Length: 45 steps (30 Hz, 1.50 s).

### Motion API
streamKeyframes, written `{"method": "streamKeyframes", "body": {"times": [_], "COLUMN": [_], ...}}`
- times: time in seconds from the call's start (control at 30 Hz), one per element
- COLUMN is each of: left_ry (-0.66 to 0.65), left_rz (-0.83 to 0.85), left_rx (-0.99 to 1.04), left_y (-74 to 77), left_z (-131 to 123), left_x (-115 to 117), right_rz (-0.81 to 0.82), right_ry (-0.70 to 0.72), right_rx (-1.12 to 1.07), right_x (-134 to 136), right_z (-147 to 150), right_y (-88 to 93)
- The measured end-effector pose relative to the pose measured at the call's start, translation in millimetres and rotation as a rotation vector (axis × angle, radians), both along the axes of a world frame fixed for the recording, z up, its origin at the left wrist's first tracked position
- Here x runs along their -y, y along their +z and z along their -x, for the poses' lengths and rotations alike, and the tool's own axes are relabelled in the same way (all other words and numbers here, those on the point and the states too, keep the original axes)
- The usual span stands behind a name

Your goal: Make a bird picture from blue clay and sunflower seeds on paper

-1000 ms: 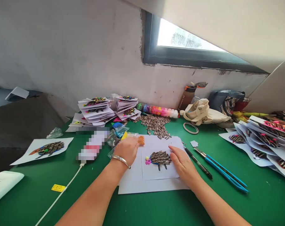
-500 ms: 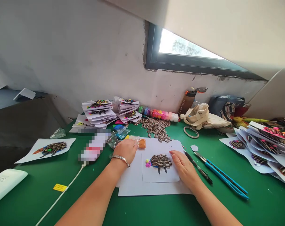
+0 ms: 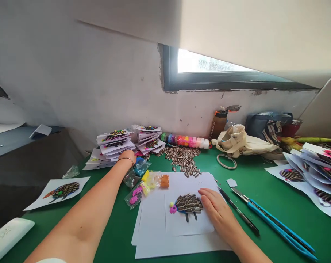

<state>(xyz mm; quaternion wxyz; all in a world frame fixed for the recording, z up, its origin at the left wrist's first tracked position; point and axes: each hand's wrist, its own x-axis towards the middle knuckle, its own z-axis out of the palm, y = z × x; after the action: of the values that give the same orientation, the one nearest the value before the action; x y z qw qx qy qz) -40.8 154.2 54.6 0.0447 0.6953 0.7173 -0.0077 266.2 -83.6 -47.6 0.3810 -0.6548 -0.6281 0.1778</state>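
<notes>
My left hand [image 3: 129,157], with a bangle at the wrist, reaches between the left card stack [image 3: 116,140] and a small bag of blue clay [image 3: 141,166]. Its fingers are hidden, so whether it holds anything does not show. My right hand [image 3: 216,206] lies flat with fingers stretched out along the right edge of a white card [image 3: 174,226]. On this card is a hedgehog picture [image 3: 189,203] made of sunflower seeds, with a pink and yellow clay flower at its nose. Larger white sheets [image 3: 151,237] lie underneath. Bags of pink clay [image 3: 135,195], yellow clay [image 3: 145,182] and orange clay [image 3: 164,181] sit nearby.
Behind the sheets are loose sunflower seeds [image 3: 183,159] and a clay tube pack [image 3: 185,140]. A pen [image 3: 239,212], blue tweezers [image 3: 280,226] and a tape roll [image 3: 226,162] lie right. More cards [image 3: 313,175] are at far right, a finished card [image 3: 62,191] at left.
My left hand has moved from the orange clay bag to the back left, uncovering the yellow and pink clay bags. The phone and cable no longer show. My right hand stays by the card.
</notes>
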Motion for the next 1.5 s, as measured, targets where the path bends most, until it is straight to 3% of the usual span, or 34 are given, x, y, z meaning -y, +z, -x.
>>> {"method": "streamKeyframes", "body": {"times": [0.17,0.5,0.67,0.83,0.97,1.1,1.2,1.3,1.4,1.5], "left_ry": [0.022,0.006,-0.064,-0.043,0.023,0.087,0.076,0.026,-0.013,-0.058], "left_rz": [0.066,0.163,0.182,0.126,0.045,-0.041,-0.082,-0.053,0.025,0.172], "left_rx": [-0.023,-0.041,0.025,0.150,0.300,0.522,0.775,1.041,1.248,1.380], "left_y": [-21.5,-33.9,-30.2,-25.1,-6.5,23.2,34.3,30.5,19.0,7.6], "left_z": [4,3,6,5,10,18,17,0,-28,-57], "left_x": [-27,-38,-39,-26,-13,10,43,84,122,152], "right_rz": [0.020,-0.002,-0.003,-0.013,0.003,-0.053,-0.115,-0.098,0.005,0.061], "right_ry": [0.037,0.087,0.129,0.086,0.047,0.008,-0.016,-0.029,0.070,0.178], "right_rx": [0.027,0.154,0.185,0.177,0.143,0.107,0.037,-0.140,-0.376,-0.569], "right_x": [-2,3,2,2,4,6,5,0,-6,-13], "right_z": [-6,-6,-8,-3,-1,-6,-8,0,23,50], "right_y": [-6.9,-4.6,-6.9,-4.7,-2.8,-1.6,13.0,45.3,79.7,95.8]}}
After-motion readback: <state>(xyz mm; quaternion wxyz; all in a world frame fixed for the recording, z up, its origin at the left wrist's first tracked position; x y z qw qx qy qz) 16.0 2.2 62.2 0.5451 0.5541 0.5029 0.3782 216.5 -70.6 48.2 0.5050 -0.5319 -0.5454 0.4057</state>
